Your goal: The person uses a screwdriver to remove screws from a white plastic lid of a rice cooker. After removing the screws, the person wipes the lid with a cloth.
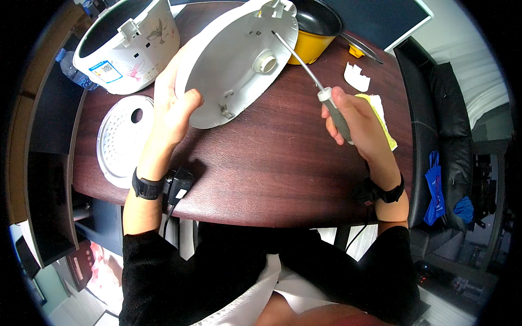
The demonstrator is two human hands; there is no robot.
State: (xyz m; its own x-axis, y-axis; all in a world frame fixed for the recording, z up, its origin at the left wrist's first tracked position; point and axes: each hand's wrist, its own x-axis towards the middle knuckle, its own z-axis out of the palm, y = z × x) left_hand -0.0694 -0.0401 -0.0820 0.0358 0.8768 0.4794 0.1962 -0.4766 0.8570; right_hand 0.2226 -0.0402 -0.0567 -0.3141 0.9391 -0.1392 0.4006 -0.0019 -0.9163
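Tilted above the table, a white oval rice cooker lid (pixel 228 76) shows its hollow inner side, with a round socket and small metal fittings. My left hand (pixel 173 111) grips its left edge, thumb over the rim. A screwdriver (pixel 338 117) with a grey and white handle is wrapped in the fingers of my right hand (pixel 356 117). Its long shaft points up and left, and the tip is at the lid's inner face near the upper end; whether it touches cannot be made out. Below my left hand lies a white perforated disc (pixel 120 149).
A white rice cooker body (pixel 155 57) with flower prints stands far left, near a plastic bottle (pixel 68 68). Behind the lid sits a yellow pot (pixel 312 46) with a black inside. A white plastic piece (pixel 356 79) and a yellow-white cloth (pixel 389 125) lie on the right. A black sofa (pixel 429 122) adjoins.
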